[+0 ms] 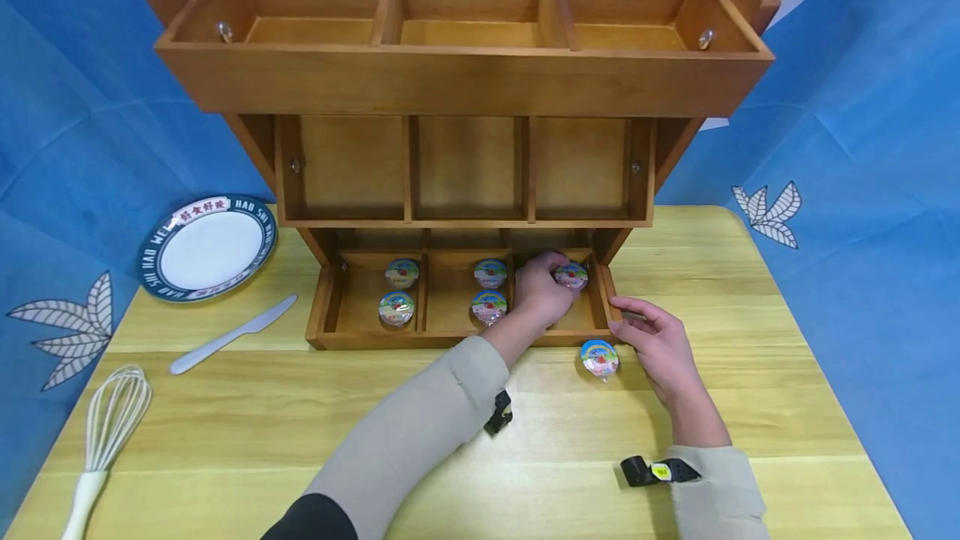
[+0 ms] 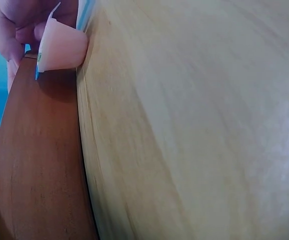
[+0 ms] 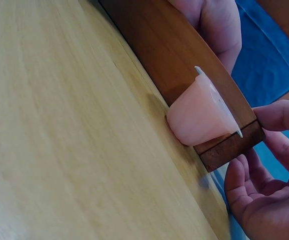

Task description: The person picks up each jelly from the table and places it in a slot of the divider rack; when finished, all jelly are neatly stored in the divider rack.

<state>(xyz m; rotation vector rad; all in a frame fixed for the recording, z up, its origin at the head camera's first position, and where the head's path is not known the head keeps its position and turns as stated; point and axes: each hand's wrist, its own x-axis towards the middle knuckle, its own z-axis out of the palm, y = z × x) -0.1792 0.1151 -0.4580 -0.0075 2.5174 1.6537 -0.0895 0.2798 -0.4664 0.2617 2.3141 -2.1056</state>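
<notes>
My left hand reaches into the right compartment of the lowest tray of a tiered wooden rack. Its fingers hold a small jelly cup with a printed foil lid; the fingertips are partly hidden. At that tray's right front corner, my right hand grips the wood between thumb and finger, as the right wrist view shows closely. Just in front of this corner, another jelly cup, pink-sided, stands on the table. Two jelly cups sit in the middle compartment and two in the left one.
Above the lowest tray rise the rack's middle tray and top tray, each with three compartments. A green-rimmed plate, a white knife and a whisk lie at the left. Blue cloth hangs behind the table.
</notes>
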